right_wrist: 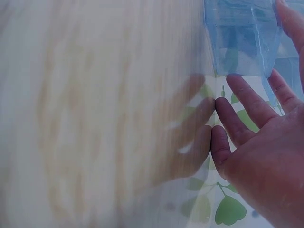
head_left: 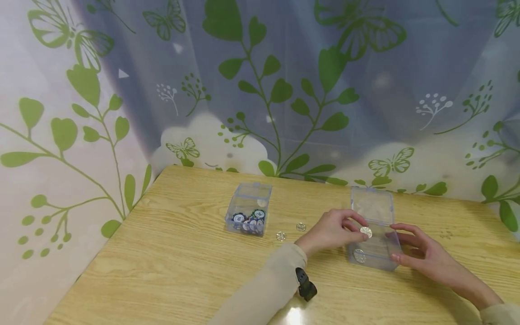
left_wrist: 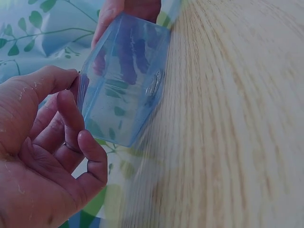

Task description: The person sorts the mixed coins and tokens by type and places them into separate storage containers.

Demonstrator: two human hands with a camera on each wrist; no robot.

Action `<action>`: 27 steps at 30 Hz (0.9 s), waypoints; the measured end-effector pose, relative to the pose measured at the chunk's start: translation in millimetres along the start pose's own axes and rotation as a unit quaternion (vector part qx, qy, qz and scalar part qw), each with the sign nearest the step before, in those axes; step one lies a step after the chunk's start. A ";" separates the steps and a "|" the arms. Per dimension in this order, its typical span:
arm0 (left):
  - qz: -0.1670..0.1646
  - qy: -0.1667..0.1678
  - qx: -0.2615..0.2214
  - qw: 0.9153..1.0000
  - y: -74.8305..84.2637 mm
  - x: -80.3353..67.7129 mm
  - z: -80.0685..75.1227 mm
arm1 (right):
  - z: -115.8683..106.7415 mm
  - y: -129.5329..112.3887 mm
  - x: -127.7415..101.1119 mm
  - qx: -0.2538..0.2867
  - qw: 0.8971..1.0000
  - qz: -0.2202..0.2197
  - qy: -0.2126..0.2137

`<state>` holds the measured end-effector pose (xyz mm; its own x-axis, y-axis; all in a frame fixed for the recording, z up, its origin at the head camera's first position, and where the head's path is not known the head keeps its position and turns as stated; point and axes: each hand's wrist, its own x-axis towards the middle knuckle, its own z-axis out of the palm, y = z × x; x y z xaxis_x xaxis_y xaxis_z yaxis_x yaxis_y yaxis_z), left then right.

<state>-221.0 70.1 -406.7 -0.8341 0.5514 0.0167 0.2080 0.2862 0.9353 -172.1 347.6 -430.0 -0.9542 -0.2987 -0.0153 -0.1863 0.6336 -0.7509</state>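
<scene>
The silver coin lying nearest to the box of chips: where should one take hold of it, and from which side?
Probably by its rim, from straight above. The silver coin lies flat on the bare table, so no side face is open to fingers; thumb and forefinger could pinch opposite edges or tip one edge up first. A second coin lies apart from it, and the box of chips is clear of it.

Prob. home/craft corner: wood-grain table [head_left: 170, 266] w/ leaf-print curtain [head_left: 284, 81] backdrop.
</scene>
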 end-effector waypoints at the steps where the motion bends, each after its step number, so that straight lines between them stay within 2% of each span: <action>1: -0.001 0.000 0.000 1.000 0.0 0.1 0.1 | 0.0 -0.1 0.1 0.000 1.000 0.000 0.000; 9: -0.004 -0.004 0.006 1.000 0.8 0.2 0.7 | 0.2 0.5 -0.1 0.000 1.000 0.001 0.001; 19: 0.014 -0.014 0.014 1.000 -1.8 0.0 1.0 | -0.3 1.3 0.1 -0.001 1.000 0.007 -0.006; 27: 0.044 0.002 0.007 0.999 -5.4 -6.7 -16.6 | 1.0 1.1 0.0 -0.002 1.000 -0.005 0.005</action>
<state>-225.0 51.9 -406.0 -0.8140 0.5721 0.1008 0.2885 0.2475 0.9249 -172.0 347.6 -431.5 -0.9545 -0.2983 -0.0015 -0.1968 0.6333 -0.7485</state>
